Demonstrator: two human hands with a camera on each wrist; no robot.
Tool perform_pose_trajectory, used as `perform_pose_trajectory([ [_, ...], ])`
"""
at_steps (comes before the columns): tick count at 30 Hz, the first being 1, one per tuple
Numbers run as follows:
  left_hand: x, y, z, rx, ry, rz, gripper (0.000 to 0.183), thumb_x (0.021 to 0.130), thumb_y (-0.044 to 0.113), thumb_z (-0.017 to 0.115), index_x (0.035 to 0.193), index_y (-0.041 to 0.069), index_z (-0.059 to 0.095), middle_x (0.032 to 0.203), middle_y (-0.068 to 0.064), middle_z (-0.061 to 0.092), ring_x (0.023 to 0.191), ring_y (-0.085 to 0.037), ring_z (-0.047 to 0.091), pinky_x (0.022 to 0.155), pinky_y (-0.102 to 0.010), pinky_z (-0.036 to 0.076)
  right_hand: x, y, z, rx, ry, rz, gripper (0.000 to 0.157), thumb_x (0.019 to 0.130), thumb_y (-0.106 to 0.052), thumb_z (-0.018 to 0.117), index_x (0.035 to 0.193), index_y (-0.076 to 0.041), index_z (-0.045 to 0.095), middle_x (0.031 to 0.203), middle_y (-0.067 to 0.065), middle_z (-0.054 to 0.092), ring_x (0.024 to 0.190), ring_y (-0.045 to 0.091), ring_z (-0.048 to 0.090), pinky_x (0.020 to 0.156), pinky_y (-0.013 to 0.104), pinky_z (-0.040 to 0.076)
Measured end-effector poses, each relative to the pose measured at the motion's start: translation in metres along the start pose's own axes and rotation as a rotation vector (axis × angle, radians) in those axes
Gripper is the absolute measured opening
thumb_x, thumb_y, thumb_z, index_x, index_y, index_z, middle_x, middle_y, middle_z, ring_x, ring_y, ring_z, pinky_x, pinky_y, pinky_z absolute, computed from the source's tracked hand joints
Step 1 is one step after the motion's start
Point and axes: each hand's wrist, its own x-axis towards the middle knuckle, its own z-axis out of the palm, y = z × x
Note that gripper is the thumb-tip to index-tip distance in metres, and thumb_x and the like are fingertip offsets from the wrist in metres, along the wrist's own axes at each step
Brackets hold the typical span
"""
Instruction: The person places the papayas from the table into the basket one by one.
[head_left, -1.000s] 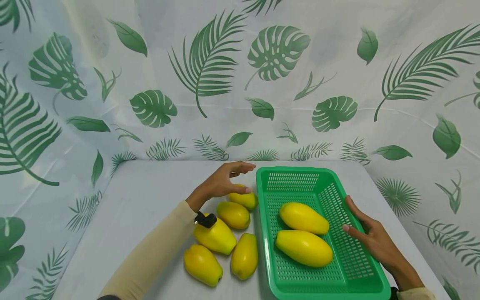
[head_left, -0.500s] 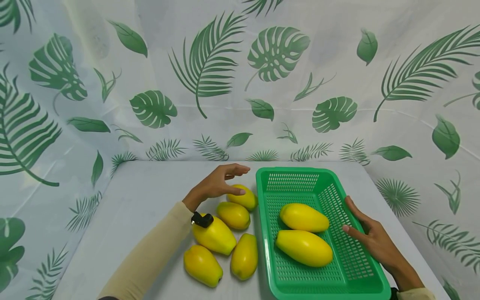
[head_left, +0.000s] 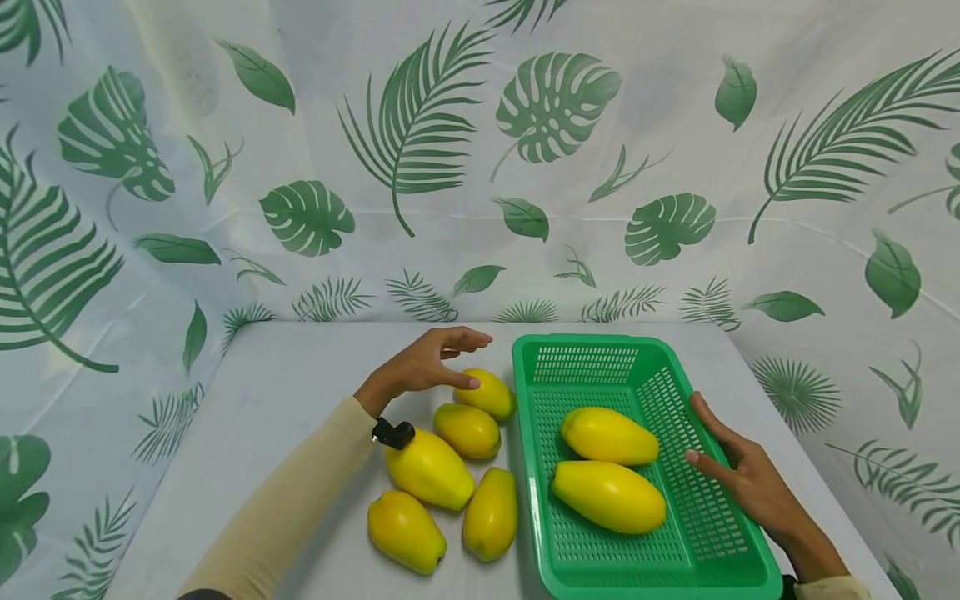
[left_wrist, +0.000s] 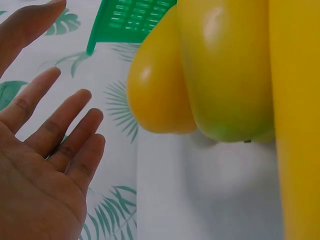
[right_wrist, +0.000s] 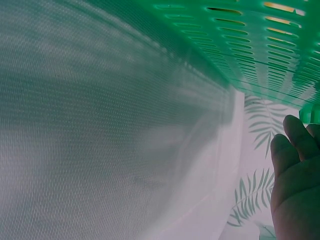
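In the head view my left hand [head_left: 420, 362] hovers with fingers spread beside the farthest loose papaya [head_left: 487, 395], its thumb overlapping that fruit. Nothing lies within its grasp; the left wrist view shows the bare palm [left_wrist: 40, 185]. Below it several more yellow papayas [head_left: 467, 431] lie on the table. At the right, my right hand [head_left: 757, 483] holds the long side of a green plastic basket [head_left: 528, 467], thumb over the rim and other fingers outside. Inside the basket, two papayas [head_left: 609, 497] lie side by side on the slotted bottom.
A white table [head_left: 247, 433] carries everything. White sheeting with green leaf prints [head_left: 442, 275] rises behind and on both sides. The loose papayas sit close against the basket's left wall, and a black wrist strap mount [head_left: 393, 432] overlaps one of them.
My left hand has drifted slightly left and away from the basket, its thumb sliding back across the farthest papaya. The right hand, basket and papayas stay in place.
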Motion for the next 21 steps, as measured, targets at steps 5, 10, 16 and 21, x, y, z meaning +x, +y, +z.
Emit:
perform_pose_trajectory([
  [5,-0.001,-0.001,-0.005,-0.01,-0.041,-0.01,0.067,0.09,0.019,0.086,0.151,0.016,0.058,0.158,-0.002,0.057,0.146,-0.028,0.053,0.127,-0.056,0.036,0.0,0.0,0.0,-0.007,0.005,0.001,0.082,0.107,-0.006,0.061,0.172,-0.021,0.015,0.179,-0.014,0.007,0.151,-0.02,0.013,0.108,-0.005,0.021],
  [10,-0.003,-0.003,-0.009,-0.023,-0.099,-0.036,0.065,0.09,0.019,0.085,0.15,0.018,0.06,0.158,-0.001,0.056,0.149,-0.033,0.05,0.128,-0.056,0.035,0.0,0.0,0.0,-0.016,0.009,0.0,0.082,0.106,-0.006,0.061,0.172,-0.021,0.015,0.178,-0.014,0.008,0.151,-0.02,0.013,0.108,-0.005,0.02],
  [16,0.0,-0.01,-0.009,-0.038,-0.174,-0.068,0.066,0.091,0.017,0.083,0.152,0.018,0.058,0.163,-0.005,0.052,0.154,-0.042,0.042,0.13,-0.059,0.03,0.001,0.0,0.0,-0.009,0.004,0.001,0.081,0.107,-0.006,0.061,0.172,-0.021,0.015,0.179,-0.014,0.007,0.152,-0.02,0.013,0.108,-0.005,0.02],
  [21,0.006,-0.019,-0.008,-0.045,-0.218,-0.061,0.066,0.092,0.014,0.08,0.153,0.018,0.056,0.164,-0.007,0.051,0.154,-0.043,0.041,0.129,-0.059,0.03,0.0,-0.001,0.001,-0.006,0.002,0.012,0.081,0.107,-0.006,0.061,0.172,-0.021,0.015,0.178,-0.014,0.007,0.151,-0.02,0.014,0.107,-0.005,0.021],
])
